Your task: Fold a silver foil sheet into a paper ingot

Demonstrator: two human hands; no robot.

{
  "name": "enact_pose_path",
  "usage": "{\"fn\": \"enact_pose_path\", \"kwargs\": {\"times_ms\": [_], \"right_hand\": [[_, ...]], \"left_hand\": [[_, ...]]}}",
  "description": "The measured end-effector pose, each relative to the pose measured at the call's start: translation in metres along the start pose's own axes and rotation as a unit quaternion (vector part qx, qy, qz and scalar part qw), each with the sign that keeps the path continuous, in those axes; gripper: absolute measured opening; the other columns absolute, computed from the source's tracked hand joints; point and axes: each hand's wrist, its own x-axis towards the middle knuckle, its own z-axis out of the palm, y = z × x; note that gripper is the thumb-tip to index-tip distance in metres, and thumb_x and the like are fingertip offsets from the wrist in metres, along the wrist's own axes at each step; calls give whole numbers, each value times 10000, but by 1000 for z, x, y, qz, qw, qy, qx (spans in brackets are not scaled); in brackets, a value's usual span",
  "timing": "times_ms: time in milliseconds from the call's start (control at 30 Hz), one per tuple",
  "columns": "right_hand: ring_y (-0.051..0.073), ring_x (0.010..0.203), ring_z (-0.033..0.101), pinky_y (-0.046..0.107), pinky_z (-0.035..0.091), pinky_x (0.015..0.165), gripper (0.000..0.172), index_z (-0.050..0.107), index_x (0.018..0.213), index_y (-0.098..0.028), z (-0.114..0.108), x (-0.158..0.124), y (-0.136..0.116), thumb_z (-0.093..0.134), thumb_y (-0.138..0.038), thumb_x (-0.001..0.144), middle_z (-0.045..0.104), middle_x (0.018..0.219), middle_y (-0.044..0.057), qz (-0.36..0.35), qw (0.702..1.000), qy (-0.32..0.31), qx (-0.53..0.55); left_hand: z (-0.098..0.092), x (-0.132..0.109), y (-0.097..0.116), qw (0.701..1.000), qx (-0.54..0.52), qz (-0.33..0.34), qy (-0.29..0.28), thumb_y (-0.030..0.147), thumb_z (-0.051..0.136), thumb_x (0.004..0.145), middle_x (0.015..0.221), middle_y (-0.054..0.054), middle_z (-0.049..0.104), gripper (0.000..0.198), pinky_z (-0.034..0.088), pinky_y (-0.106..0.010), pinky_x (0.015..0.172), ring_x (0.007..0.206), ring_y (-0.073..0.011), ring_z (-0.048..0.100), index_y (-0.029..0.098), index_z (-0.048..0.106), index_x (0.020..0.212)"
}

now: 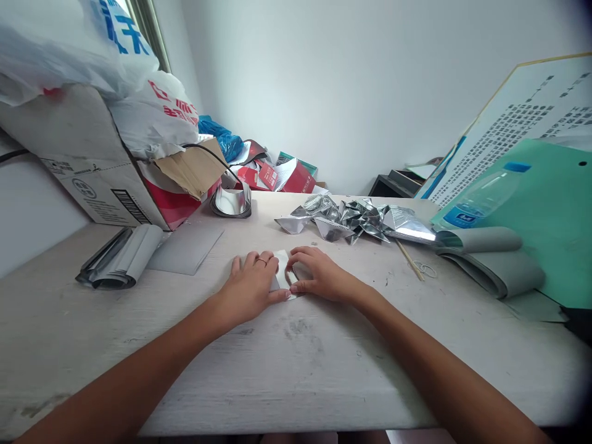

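A small silver, mirror-faced sheet [283, 266] lies on the table between my hands, its right side curling up. My left hand [250, 287] rests palm down over the sheet's left part, fingers spread and the thumb at its near edge; a ring shows on one finger. My right hand [324, 274] has its thumb and fingers closed around the curled right side. The part of the sheet under my left fingers is hidden. Beyond the hands lies a row of folded silver foil pieces [365, 219].
Left are a grey sheet stack [187, 246], a rolled bundle [123, 256] and a carton [87, 166] under plastic bags [157, 117]. A silver roll [231, 200] stands behind. Right are a stick [410, 260], rubber bands [426, 269], folded grey sheets [494, 262] and a bottle [485, 197].
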Motion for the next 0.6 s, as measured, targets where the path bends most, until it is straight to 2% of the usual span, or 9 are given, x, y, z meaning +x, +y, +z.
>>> {"fn": "enact_pose_path", "kwargs": {"times_ms": [133, 233, 333, 433, 533, 600], "right_hand": [[257, 1234, 489, 406, 385, 1055, 329, 652, 1022, -200, -2, -2, 7, 802, -311, 750, 544, 1330, 66, 60, 996, 63, -10], [241, 1165, 527, 404, 406, 1023, 383, 630, 1125, -178, -2, -3, 11, 766, -313, 793, 580, 1271, 73, 77, 992, 92, -25], [243, 1150, 525, 402, 409, 1007, 423, 625, 1139, -179, 0, -2, 11, 779, -370, 794, 587, 1258, 69, 58, 994, 84, -35], [246, 1139, 515, 408, 392, 1015, 333, 643, 1019, -189, 0, -1, 10, 789, -381, 789, 589, 1235, 59, 37, 996, 61, -54], [238, 1138, 508, 404, 375, 1031, 278, 639, 948, -196, -1, -1, 10, 792, -365, 788, 589, 1208, 50, 44, 997, 53, -46], [236, 1168, 496, 397, 361, 1049, 261, 641, 935, -202, -4, -1, 8, 802, -334, 778, 577, 1225, 48, 60, 997, 42, -31]], "left_hand": [[-4, 1, -2, 1000, 2, -14, 1, 568, 408, 816, 1400, 42, 437, 440, 246, -545, 1256, 1376, -151, 377, 313, 502, 1162], [-9, 0, 0, 1000, -7, -22, 0, 518, 385, 825, 1335, 24, 481, 417, 270, -525, 1239, 1338, -146, 411, 302, 534, 1148], [-10, -3, 2, 1000, -10, -28, 4, 512, 356, 829, 1274, 7, 518, 424, 269, -526, 1225, 1291, -146, 441, 264, 575, 1093], [-8, -4, 3, 999, -2, -34, 12, 535, 342, 828, 1220, -5, 547, 458, 236, -541, 1231, 1233, -135, 468, 203, 612, 991], [-8, -4, 3, 999, -5, -29, 14, 531, 307, 834, 1220, -10, 547, 489, 246, -538, 1215, 1231, -134, 458, 186, 642, 924], [-8, -3, 3, 1000, -17, -10, 12, 487, 289, 840, 1249, 9, 536, 476, 262, -495, 1219, 1216, -100, 453, 178, 649, 879]]}}
